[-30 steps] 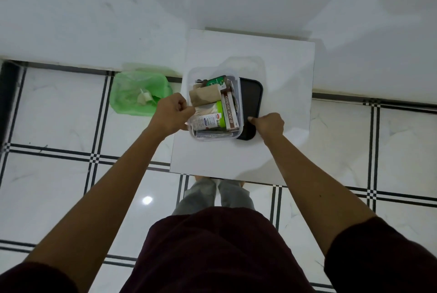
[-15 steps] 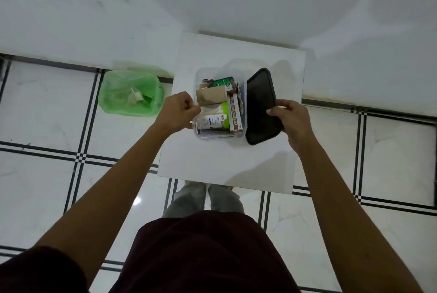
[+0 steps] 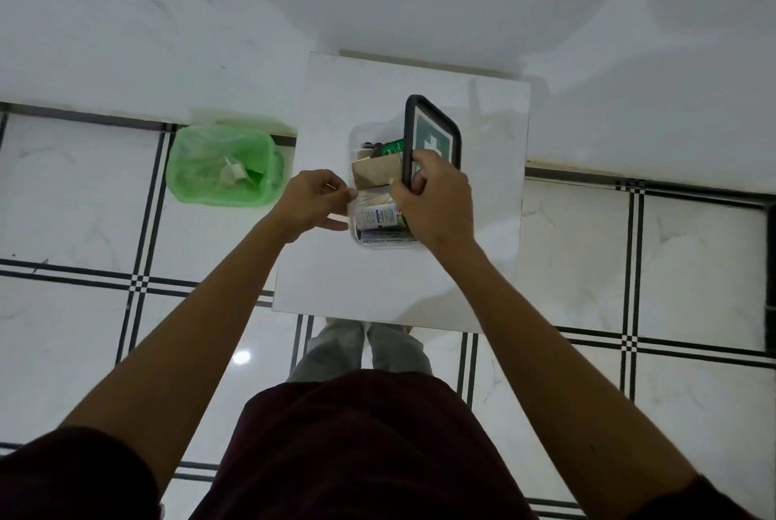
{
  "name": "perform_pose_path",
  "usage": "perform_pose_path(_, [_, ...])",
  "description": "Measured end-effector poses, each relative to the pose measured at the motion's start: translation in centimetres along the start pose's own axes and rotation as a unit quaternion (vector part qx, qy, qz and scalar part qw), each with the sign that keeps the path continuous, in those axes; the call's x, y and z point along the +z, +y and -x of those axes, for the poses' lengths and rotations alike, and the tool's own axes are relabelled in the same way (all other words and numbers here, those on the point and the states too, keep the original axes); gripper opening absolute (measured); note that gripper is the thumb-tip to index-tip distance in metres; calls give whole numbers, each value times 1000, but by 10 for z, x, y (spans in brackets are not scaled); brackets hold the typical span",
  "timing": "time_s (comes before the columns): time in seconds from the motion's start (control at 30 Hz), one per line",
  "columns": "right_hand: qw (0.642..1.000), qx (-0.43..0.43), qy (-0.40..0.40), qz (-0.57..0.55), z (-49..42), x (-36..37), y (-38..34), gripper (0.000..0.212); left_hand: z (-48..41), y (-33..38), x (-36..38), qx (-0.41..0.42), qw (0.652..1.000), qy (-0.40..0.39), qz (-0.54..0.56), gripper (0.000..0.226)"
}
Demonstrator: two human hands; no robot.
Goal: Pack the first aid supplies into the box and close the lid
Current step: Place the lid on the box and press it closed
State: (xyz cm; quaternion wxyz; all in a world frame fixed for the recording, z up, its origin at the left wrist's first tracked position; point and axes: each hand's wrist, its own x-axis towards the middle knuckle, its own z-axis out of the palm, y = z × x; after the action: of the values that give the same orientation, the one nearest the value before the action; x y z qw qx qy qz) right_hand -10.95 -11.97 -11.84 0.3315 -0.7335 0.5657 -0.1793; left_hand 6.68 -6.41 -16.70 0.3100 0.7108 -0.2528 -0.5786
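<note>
Centrally, on the white table (image 3: 483,267), the clear box (image 3: 369,236) sits packed with supplies (image 3: 378,213). Over its right side the right hand (image 3: 436,204) grips the tilted dark lid (image 3: 434,129). Left of it, the left hand (image 3: 313,200) pinches the box's edge. A green bin (image 3: 197,179) stands at left.

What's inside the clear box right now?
Clear box holds a tan roll, a green item and printed packets; right hand and lid cover the rest.

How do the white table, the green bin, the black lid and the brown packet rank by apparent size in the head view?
1. white table
2. green bin
3. black lid, tilted, so foreshortened
4. brown packet
</note>
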Motion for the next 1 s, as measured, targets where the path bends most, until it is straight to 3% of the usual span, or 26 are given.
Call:
perform_pose_path(0.17, [997, -77, 15, 18, 20, 32, -18, 15, 3, 17, -4, 21, 996, 79, 35, 35])
perform_pose_path(0.3, [993, -105, 6, 48, 32, 56, -22, 26, 1, 28, 1, 13, 995, 68, 76, 37])
perform_pose_path(0.43, [990, -112, -83, 11, 25, 50, -22, 24, -2, 26, -1, 30, 994, 91, 60, 30])
perform_pose_path(0.53, [989, -82, -117, -31, 18, 30, -16, 29, -2, 20, -3, 21, 995, 87, 54, 27])
perform_pose_path(0.7, [993, 90, 2, 77, 11, -6, 14, 33, 3, 7, -2, 13, 991, 114, 62, 25])
perform_pose_path(0.8, [975, 202, -66, 60, 9, -20, 35, 38, 6, 2, 1, 29, 989, 130, 64, 24])
perform_pose_path(0.9, [976, 203, -76, 13, 12, -18, 40, 22, 11, -1, 11, 39, 984, 168, 50, 22])
perform_pose_path(1.0, [977, 199, -70, 38, 10, -14, 40, 22, 17, -6, 21, 54, 974, 220, 3, 23])
